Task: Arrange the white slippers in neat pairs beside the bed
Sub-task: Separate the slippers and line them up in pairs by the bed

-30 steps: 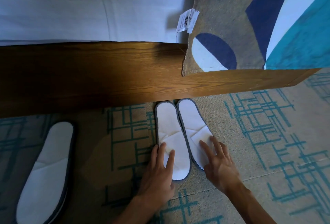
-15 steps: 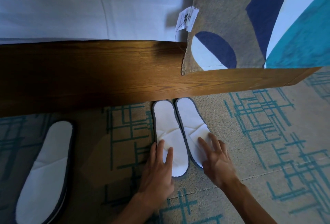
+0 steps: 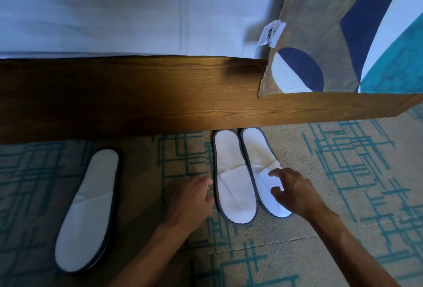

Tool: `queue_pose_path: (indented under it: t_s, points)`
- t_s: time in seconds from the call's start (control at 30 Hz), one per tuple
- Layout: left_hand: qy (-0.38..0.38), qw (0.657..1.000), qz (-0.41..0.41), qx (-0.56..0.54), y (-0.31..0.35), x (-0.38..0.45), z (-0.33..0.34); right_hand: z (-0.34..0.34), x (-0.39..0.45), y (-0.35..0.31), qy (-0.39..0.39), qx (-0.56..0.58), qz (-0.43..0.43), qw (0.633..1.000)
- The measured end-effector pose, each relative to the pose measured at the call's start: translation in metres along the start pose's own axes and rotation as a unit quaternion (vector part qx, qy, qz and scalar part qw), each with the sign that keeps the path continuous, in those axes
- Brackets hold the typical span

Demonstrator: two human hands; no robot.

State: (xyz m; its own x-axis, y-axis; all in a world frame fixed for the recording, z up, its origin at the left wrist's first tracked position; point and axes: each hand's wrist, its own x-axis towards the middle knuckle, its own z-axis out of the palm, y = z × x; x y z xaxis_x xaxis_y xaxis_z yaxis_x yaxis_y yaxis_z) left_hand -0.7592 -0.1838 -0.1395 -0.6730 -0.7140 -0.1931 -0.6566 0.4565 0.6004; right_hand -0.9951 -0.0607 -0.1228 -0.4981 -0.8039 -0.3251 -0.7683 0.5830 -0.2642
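Two white slippers with dark trim lie side by side on the carpet, heels against the wooden bed frame (image 3: pixel 160 94): the left slipper (image 3: pixel 231 172) and the right slipper (image 3: pixel 258 154). My left hand (image 3: pixel 192 199) is on the carpet just left of the pair, fingers loosely curled, holding nothing. My right hand (image 3: pixel 295 192) hovers over the toe part of the right slipper with fingers spread and bent. A third white slipper (image 3: pixel 89 208), possibly a stack, lies alone at the left.
The white bed sheet (image 3: pixel 114 7) fills the top. A patterned runner (image 3: pixel 343 34) in tan, navy and teal hangs over the frame at the right, with a tag (image 3: pixel 271 33). Beige carpet (image 3: pixel 343 172) with teal lines surrounds the slippers.
My left hand has slid off the left slipper onto the carpet to its left. My right hand has lifted from the right slipper, fingers bent. The pair has not visibly moved.
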Motion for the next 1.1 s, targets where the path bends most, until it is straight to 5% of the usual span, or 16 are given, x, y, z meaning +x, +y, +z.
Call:
queue_pose_path:
  t_s: [0.43, 0.6, 0.87, 1.1]
  points:
    - [0.183, 0.959, -0.198, 0.089, -0.155, -0.085, -0.126, 0.054, -0.004, -0.223, -0.051, 0.05, -0.186, 0.98]
    - [0.177, 0.943, -0.275, 0.059, -0.204, -0.109, -0.127, 0.086, -0.017, -0.289, -0.103, 0.026, -0.19, 0.976]
    - [0.158, 0.954, -0.253, -0.022, -0.213, -0.113, -0.113, 0.121, -0.022, -0.33, -0.145, 0.203, -0.171, 0.953]
    - [0.174, 0.946, -0.268, -0.049, -0.221, -0.112, -0.112, 0.131, -0.019, -0.338, -0.158, 0.238, -0.184, 0.941]
